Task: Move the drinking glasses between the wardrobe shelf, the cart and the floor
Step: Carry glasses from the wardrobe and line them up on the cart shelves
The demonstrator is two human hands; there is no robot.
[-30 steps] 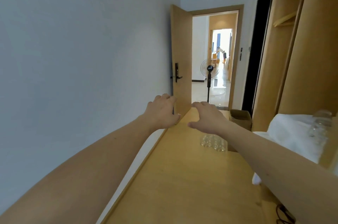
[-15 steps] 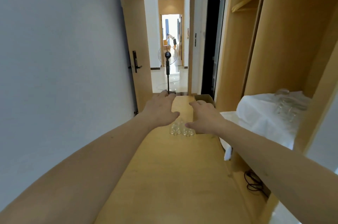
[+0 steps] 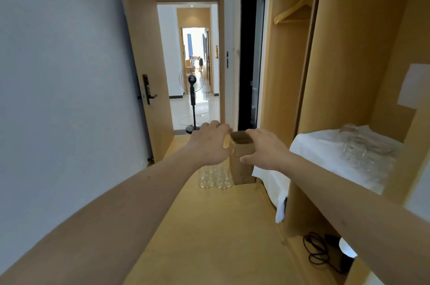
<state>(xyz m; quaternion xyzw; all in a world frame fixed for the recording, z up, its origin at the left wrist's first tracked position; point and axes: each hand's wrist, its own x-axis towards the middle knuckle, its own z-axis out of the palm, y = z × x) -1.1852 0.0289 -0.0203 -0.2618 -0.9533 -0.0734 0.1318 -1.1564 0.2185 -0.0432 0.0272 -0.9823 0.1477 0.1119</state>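
glasses (image 3: 215, 176) stand clustered on the floor just below our spread, empty fingers (image 3: 222, 127); more glasses (image 3: 353, 145) lie on the wardrobe shelf (image 3: 314, 145), so we judge much remains.

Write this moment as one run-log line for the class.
left hand: open, empty | right hand: open, empty | glasses on floor: beside cardboard box | glasses on shelf: untouched

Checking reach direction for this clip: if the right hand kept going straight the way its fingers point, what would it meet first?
Probably the open brown cardboard box on the wooden floor: the right hand hovers above it, fingers aimed forward and down toward its top. Depth is unclear; the cluster of clear drinking glasses sits left of that line.
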